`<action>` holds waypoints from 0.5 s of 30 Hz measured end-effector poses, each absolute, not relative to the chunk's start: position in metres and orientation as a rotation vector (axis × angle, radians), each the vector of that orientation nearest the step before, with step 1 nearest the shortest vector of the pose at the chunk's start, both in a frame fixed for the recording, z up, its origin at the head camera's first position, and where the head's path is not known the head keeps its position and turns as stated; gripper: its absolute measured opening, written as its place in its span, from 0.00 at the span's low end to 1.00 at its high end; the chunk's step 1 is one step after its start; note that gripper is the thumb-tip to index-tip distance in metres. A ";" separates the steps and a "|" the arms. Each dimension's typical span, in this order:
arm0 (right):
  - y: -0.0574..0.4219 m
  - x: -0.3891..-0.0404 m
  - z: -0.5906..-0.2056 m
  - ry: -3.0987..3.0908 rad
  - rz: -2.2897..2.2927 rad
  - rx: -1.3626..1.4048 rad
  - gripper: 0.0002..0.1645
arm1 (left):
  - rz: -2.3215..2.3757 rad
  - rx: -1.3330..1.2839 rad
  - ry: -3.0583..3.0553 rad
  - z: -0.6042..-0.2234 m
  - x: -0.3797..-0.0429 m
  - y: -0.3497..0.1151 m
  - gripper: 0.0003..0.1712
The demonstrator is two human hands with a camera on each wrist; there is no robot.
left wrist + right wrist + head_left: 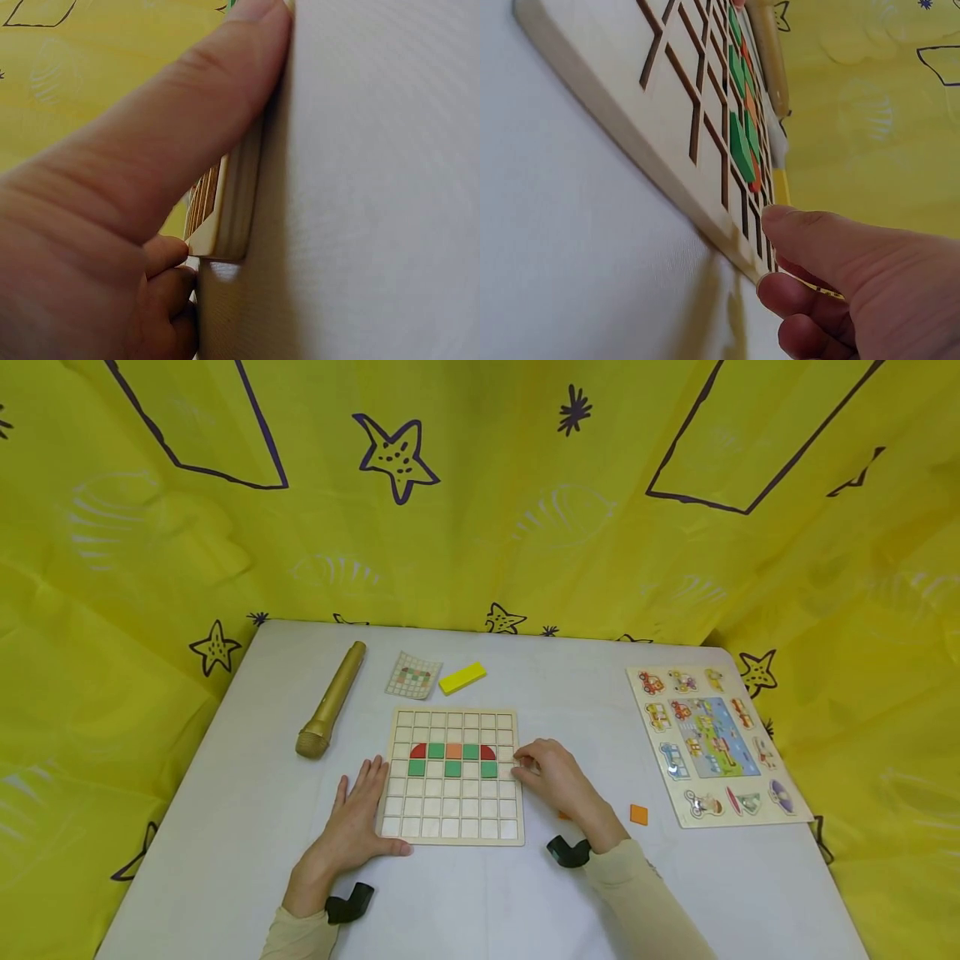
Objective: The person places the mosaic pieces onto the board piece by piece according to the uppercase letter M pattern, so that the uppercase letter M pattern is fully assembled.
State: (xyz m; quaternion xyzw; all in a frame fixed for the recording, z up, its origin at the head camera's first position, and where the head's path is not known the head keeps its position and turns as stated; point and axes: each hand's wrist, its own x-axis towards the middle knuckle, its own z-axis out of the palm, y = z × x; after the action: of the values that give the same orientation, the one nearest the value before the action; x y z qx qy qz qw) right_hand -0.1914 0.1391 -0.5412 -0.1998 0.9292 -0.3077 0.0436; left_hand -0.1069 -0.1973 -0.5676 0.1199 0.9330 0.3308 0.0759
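Observation:
A wooden grid board (454, 836) lies on the white table, with several green tiles (452, 769), an orange tile (453, 751) and two rounded red tiles (487, 752) in its middle rows. My left hand (351, 827) rests spread along the board's left side, its thumb at the bottom edge near the corner. Beside the right edge, my right hand (553, 777) has loosely bent fingers, with thumb and forefinger tips apart at the rim. No tile shows between them in the right wrist view. One loose orange square (638, 814) lies right of that wrist; another is mostly hidden by it.
Behind the board lie a small pattern card (413, 676) and a yellow block (462, 678). A gold microphone (331, 700) lies to the left. On the right is a vehicle picture puzzle (712, 743). Yellow curtain (480, 527) surrounds the table's back and sides.

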 end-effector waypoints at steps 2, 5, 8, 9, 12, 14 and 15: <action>0.145 -0.192 -0.541 2.858 -0.937 -0.606 0.12 | 0.991 0.360 2.797 -0.568 -0.107 -0.197 0.80; 0.153 -0.192 -0.540 2.880 -0.925 -0.586 0.12 | 0.992 0.360 2.796 -0.567 -0.107 -0.197 0.80; 0.163 -0.191 -0.538 2.896 -0.919 -0.573 0.11 | 0.993 0.361 2.796 -0.567 -0.107 -0.197 0.79; 0.167 -0.190 -0.538 2.900 -0.917 -0.567 0.11 | 0.992 0.362 2.796 -0.567 -0.107 -0.197 0.79; 0.178 -0.189 -0.537 2.914 -0.915 -0.567 0.11 | 0.998 0.366 2.794 -0.567 -0.107 -0.197 0.79; 0.185 -0.187 -0.536 2.920 -0.921 -0.550 0.11 | 1.000 0.368 2.794 -0.567 -0.107 -0.197 0.79; 0.189 -0.186 -0.536 2.921 -0.925 -0.544 0.12 | 0.999 0.368 2.793 -0.567 -0.107 -0.197 0.79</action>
State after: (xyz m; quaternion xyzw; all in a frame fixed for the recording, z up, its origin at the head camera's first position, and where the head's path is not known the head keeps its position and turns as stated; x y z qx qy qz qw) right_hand -0.1862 0.1885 -0.5363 -0.1748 0.9385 -0.2973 0.0147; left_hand -0.1071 -0.1973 -0.5669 0.1228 0.9317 0.3332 0.0760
